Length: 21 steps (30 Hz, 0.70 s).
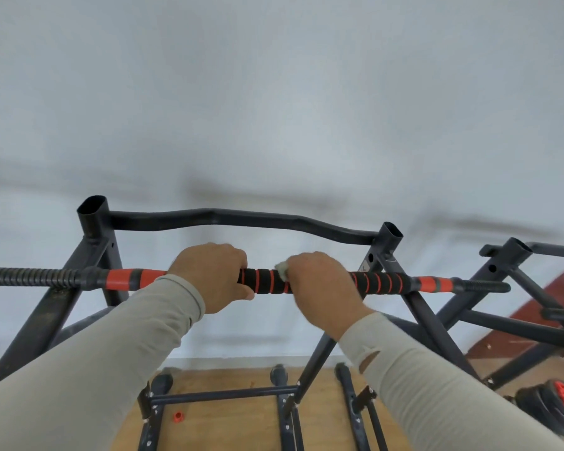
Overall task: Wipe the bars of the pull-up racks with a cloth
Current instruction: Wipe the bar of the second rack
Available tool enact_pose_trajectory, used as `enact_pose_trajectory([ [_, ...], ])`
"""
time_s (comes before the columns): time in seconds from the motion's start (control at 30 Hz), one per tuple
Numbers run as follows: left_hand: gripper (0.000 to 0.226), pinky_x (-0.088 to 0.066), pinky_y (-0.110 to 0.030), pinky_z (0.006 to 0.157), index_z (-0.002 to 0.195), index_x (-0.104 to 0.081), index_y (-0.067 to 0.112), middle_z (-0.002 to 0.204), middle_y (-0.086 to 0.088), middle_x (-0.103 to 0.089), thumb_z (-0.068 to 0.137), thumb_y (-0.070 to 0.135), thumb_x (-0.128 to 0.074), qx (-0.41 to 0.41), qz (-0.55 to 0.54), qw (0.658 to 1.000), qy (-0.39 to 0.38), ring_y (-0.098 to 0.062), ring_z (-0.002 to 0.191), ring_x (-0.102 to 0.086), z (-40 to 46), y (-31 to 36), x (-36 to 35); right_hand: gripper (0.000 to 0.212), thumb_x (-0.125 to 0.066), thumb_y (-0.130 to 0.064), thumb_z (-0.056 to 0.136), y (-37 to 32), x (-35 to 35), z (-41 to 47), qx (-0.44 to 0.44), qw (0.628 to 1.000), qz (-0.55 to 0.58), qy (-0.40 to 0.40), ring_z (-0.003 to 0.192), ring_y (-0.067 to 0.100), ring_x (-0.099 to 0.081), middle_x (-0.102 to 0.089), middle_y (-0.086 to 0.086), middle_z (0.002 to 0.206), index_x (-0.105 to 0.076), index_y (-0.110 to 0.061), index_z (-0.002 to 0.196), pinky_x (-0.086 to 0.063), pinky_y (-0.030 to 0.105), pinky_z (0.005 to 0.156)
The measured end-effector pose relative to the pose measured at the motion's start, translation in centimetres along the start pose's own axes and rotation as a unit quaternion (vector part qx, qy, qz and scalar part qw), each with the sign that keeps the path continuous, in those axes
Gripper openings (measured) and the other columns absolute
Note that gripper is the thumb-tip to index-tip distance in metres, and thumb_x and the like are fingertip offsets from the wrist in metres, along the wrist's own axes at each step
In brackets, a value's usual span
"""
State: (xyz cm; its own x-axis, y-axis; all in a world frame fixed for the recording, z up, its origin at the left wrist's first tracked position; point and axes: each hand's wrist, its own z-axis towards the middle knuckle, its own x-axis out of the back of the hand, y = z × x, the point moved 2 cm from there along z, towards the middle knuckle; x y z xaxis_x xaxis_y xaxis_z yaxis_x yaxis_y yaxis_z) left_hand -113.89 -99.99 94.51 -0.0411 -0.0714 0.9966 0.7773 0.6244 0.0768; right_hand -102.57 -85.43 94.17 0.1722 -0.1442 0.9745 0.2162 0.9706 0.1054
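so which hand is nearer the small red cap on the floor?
Left. The left hand grips the bar almost directly above the red cap; the right hand grips further right, holding the cloth.

Bright, even, soft light; faint smeared shadows on the wall [274, 109]; wide-angle bending toward the edges

Horizontal black-and-red bar [267, 280] (foam-gripped), pale cloth [282, 267] bunched against its top.

Left hand [214, 275] and right hand [319, 284] both clenched.
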Motion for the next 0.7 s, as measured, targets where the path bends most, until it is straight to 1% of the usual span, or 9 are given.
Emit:
enact_pose_trajectory([
  [0.1,0.034,-0.056,-0.035,0.081,0.104,-0.063,0.032,0.09,0.009,-0.062,0.088,0.062,-0.061,0.003,0.009,1.0,0.01,-0.016,0.081,-0.061,0.0,0.1,-0.1,0.024,-0.059,-0.003,0.084,-3.4,-1.0,0.2,0.027,0.996,0.056,0.064,0.068,0.018,-0.045,-0.047,-0.007,0.07,-0.048,-0.024,0.08,-0.039,0.03,0.07],
  [0.2,0.034,-0.054,-0.033,0.079,0.105,-0.063,0.034,0.091,0.011,-0.061,0.088,0.062,-0.06,0.007,-0.001,1.0,0.006,-0.015,0.082,-0.061,0.0,0.0,0.0,0.017,-0.062,-0.003,0.086,-1.9,-1.4,-0.2,0.056,0.994,0.057,0.069,0.076,0.018,-0.052,-0.06,-0.003,0.082,-0.061,-0.019,0.092,-0.039,0.028,0.072],
  [0.3,0.034,-0.049,-0.029,0.074,0.107,-0.061,0.035,0.093,0.012,-0.06,0.087,0.062,-0.061,0.01,-0.007,1.0,-0.001,-0.012,0.082,-0.059,-0.2,0.0,0.1,0.019,-0.061,-0.004,0.089,3.0,0.0,-1.2,0.047,0.998,0.012,0.027,0.087,0.02,-0.06,-0.065,-0.003,0.093,-0.062,-0.021,0.098,-0.041,0.027,0.073],
  [0.37,0.034,-0.051,-0.029,0.075,0.107,-0.061,0.035,0.092,0.012,-0.06,0.087,0.062,-0.061,0.015,-0.008,1.0,0.001,-0.011,0.082,-0.059,-0.3,0.1,0.1,0.025,-0.056,-0.003,0.089,6.2,1.4,-1.9,0.034,0.998,-0.027,-0.037,0.091,0.019,-0.061,-0.063,-0.005,0.096,-0.061,-0.026,0.1,-0.048,0.028,0.079],
  [0.4,0.033,-0.052,-0.03,0.076,0.106,-0.062,0.035,0.091,0.012,-0.059,0.087,0.062,-0.062,0.019,-0.008,1.0,0.002,-0.011,0.082,-0.059,-0.3,0.1,0.1,0.027,-0.055,-0.002,0.089,7.1,1.8,-2.1,0.028,0.996,-0.036,-0.07,0.09,0.018,-0.06,-0.062,-0.005,0.095,-0.059,-0.027,0.098,-0.049,0.028,0.082],
  [0.47,0.033,-0.052,-0.029,0.077,0.105,-0.061,0.036,0.091,0.012,-0.06,0.086,0.062,-0.062,0.027,-0.011,1.0,-0.001,-0.01,0.081,-0.058,-0.3,0.1,0.0,0.025,-0.055,-0.003,0.088,7.5,2.0,-2.2,0.017,0.996,-0.04,-0.084,0.083,0.018,-0.056,-0.057,-0.006,0.088,-0.051,-0.027,0.092,-0.049,0.028,0.08],
  [0.57,0.032,-0.052,-0.027,0.076,0.104,-0.06,0.037,0.089,0.013,-0.059,0.086,0.063,-0.063,0.035,-0.007,0.999,-0.01,-0.007,0.078,-0.058,-0.2,0.3,0.1,0.019,-0.056,-0.008,0.089,5.2,1.1,-1.8,-0.002,0.999,-0.014,-0.046,0.076,0.018,-0.054,-0.052,-0.005,0.079,-0.052,-0.026,0.089,-0.051,0.029,0.077],
  [0.63,0.031,-0.05,-0.027,0.074,0.103,-0.06,0.038,0.089,0.014,-0.059,0.085,0.064,-0.063,0.038,-0.003,0.999,-0.016,-0.007,0.079,-0.058,-0.1,0.4,0.3,0.018,-0.059,-0.01,0.089,3.0,-0.2,-1.3,0.01,0.999,0.034,-0.004,0.075,0.017,-0.051,-0.05,-0.008,0.078,-0.059,-0.026,0.096,-0.051,0.03,0.081],
  [0.7,0.03,-0.046,-0.026,0.071,0.102,-0.06,0.039,0.089,0.014,-0.059,0.085,0.064,-0.063,0.045,-0.002,0.999,-0.02,-0.007,0.08,-0.058,-0.1,0.6,0.3,0.018,-0.06,-0.009,0.087,1.0,-1.4,-0.6,0.033,0.995,0.085,0.041,0.073,0.017,-0.05,-0.052,-0.009,0.078,-0.062,-0.024,0.097,-0.052,0.032,0.081],
])
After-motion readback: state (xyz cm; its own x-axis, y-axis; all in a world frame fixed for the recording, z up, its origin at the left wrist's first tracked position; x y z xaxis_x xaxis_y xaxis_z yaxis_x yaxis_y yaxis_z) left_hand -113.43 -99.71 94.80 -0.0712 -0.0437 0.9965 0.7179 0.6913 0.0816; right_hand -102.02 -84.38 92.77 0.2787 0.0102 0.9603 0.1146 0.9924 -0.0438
